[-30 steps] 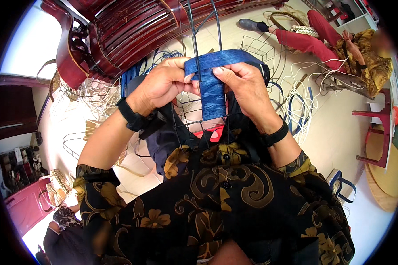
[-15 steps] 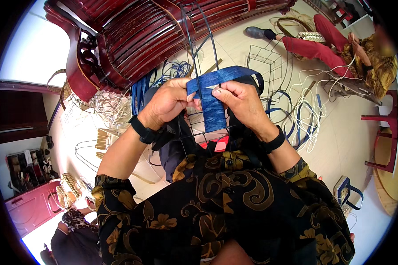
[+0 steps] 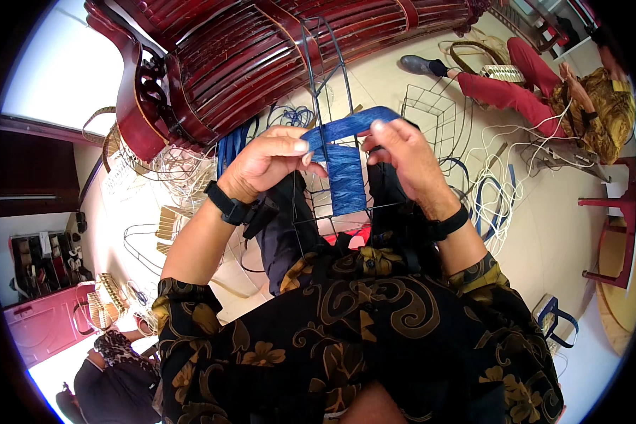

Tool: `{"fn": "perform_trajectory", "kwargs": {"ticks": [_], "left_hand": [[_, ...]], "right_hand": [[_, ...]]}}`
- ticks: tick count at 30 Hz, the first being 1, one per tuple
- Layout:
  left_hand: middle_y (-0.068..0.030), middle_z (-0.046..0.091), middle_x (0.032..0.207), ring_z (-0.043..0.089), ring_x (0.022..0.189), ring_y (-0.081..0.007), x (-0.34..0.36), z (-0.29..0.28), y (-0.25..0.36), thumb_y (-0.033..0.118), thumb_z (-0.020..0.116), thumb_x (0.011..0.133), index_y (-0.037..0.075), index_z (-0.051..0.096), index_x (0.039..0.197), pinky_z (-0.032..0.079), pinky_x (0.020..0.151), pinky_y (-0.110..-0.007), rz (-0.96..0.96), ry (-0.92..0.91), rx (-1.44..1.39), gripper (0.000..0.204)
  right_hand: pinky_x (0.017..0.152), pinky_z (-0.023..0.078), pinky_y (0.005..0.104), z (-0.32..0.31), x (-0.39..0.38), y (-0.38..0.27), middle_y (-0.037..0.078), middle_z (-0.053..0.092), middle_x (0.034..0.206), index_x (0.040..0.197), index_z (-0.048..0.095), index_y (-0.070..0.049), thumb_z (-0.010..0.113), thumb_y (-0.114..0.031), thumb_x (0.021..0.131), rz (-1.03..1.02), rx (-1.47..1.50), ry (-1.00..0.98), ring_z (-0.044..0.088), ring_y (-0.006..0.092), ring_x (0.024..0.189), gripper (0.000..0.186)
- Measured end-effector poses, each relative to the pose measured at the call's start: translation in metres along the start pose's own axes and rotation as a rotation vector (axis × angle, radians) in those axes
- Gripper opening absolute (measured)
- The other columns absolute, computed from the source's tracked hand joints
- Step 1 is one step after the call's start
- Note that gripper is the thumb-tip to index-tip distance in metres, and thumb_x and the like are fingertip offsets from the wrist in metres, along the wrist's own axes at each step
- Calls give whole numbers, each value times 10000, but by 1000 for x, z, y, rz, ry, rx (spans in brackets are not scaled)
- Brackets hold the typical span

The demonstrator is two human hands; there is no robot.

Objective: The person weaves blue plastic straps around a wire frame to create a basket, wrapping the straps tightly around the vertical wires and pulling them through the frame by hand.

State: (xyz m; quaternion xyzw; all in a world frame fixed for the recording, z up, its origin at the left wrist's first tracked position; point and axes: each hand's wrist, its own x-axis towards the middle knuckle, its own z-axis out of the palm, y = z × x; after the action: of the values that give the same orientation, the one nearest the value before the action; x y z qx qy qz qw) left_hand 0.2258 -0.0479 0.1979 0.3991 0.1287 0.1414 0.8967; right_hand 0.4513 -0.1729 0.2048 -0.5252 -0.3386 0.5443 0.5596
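Note:
A black wire frame (image 3: 341, 65) stands upright over my lap, its tall bars reaching toward the bench. Flat blue strip is wound in close rows around two of its bars, making a blue wrapped panel (image 3: 348, 185). Above the panel, a loose length of the blue strip (image 3: 350, 126) crosses the bars. My left hand (image 3: 272, 157) is closed at the left bar, its thumb and fingers pinching the strip where it bends round. My right hand (image 3: 411, 164) pinches the strip's other side between thumb and forefinger, right of the frame. The strip's far end is hidden.
A dark red slatted bench (image 3: 240, 71) fills the far side. Another wire frame (image 3: 438, 116) and tangled white cord (image 3: 498, 191) lie on the floor at right. A person in red trousers (image 3: 505, 92) sits beyond; another person (image 3: 116, 381) is at lower left.
My right hand has shifted up and right, from pressing at the right bar to pinching the strip. The strip's loop, which hung past the right hand, now ends at its fingertips. My left hand stays at the left bar.

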Motion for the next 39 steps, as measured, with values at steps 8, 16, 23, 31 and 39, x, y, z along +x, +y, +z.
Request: {"fn": "perform_trajectory", "kwargs": {"ticks": [8,16,23,31,39], "left_hand": [[-146,608,989,537,1015,-244,-38,-11,15,191,656,810,18,579,652,337,1021,-383,361,80,-55,247],[-123,558,605,521,721,-261,-83,-17,41,336,629,874,60,514,586,404,763,-395,645,37,121,415],[30,463,530,477,666,-159,-125,-7,59,310,616,934,197,469,650,275,1086,-489,794,66,134,339],[8,368,561,409,665,-161,-154,-3,54,248,501,1020,156,454,665,313,1040,-486,830,324,-122,370],[14,328,562,369,654,-152,-140,9,42,200,531,1002,146,449,650,289,1019,-446,875,385,-233,366]], "right_hand": [[561,435,249,3,-13,-39,37,609,661,779,681,-14,631,-244,942,-236,-641,71,542,88,597,286],[788,493,364,59,7,-61,68,621,1088,1090,655,-60,752,-174,776,-961,-1148,-93,567,263,951,348],[867,474,392,67,9,-45,73,565,1190,1150,629,-75,761,-171,759,-937,-1062,-128,544,260,1038,423],[571,439,334,25,-22,2,110,567,681,863,657,-38,639,-212,912,-541,-825,130,568,237,602,182],[591,351,231,30,-8,14,-66,416,707,752,517,-35,584,-270,994,-24,-345,-198,360,33,691,344]]}}
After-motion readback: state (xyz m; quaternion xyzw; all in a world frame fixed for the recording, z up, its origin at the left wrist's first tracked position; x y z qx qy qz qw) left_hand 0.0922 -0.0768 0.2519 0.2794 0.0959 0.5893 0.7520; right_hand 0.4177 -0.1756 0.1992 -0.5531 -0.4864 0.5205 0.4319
